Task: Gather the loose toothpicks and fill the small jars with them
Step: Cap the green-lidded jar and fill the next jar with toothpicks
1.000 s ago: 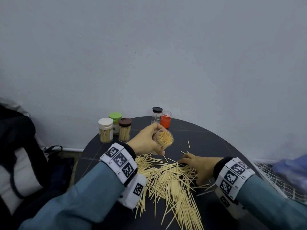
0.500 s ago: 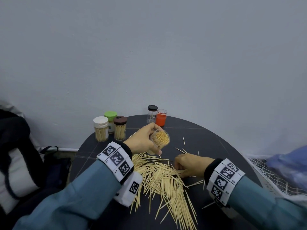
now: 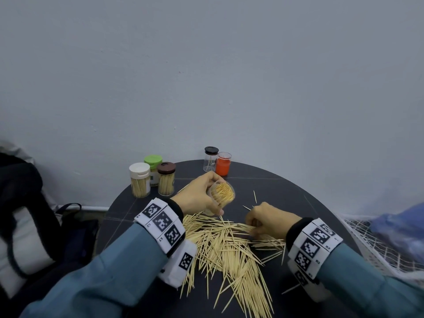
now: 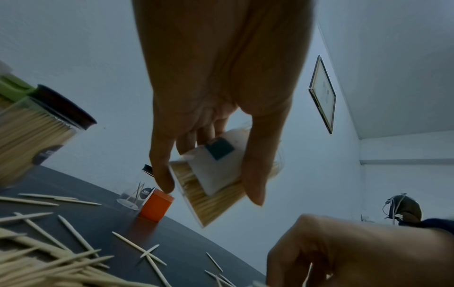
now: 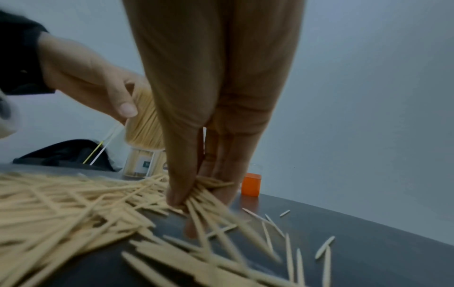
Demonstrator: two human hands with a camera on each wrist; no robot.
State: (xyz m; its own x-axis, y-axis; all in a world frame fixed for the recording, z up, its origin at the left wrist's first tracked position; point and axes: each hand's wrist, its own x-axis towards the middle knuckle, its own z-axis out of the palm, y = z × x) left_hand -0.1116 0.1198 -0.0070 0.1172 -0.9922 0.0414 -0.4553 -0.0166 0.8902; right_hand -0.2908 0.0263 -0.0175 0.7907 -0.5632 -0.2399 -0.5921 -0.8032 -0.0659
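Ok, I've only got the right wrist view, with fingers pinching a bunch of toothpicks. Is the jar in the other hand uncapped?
Observer: Yes. In the head view the left hand holds the clear jar with no lid on it. Its mouth is tilted up toward the right hand.
Operator: Any room left in it?
Observer: Not much. The mouth looks packed with toothpick ends.
Operator: Is there an emptier jar?
Observer: The black-lidded jar beside the orange jar holds only a few toothpicks, but its lid is on.
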